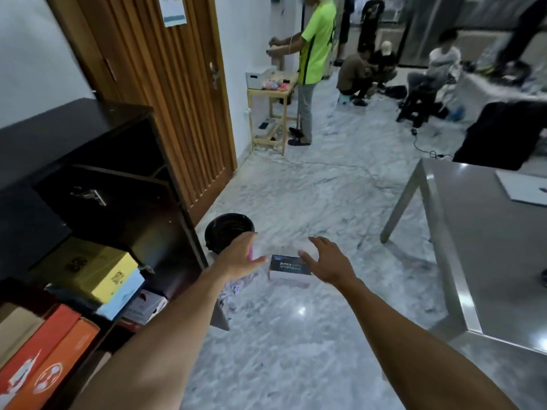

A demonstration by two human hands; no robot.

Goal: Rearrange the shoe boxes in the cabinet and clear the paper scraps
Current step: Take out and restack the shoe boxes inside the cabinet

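A white shoe box [288, 272] with a dark label on its near end lies on the marble floor. My left hand [241, 257] hovers just left of it and my right hand [327, 263] just right of it, both with fingers spread and holding nothing. A dark open cabinet [97, 184] stands at the left. Its shelves hold a yellow box [106, 273] on a light blue box [124, 297], a white box [146, 306] beside them, and orange boxes [50, 350] lower down. Crumpled paper scraps [233, 290] lie on the floor by my left forearm.
A black mesh waste basket [228, 232] stands on the floor beside the cabinet, behind my left hand. A grey table [479, 247] fills the right side. A wooden door [177, 93] is behind the cabinet. Several people stand or crouch at the far end.
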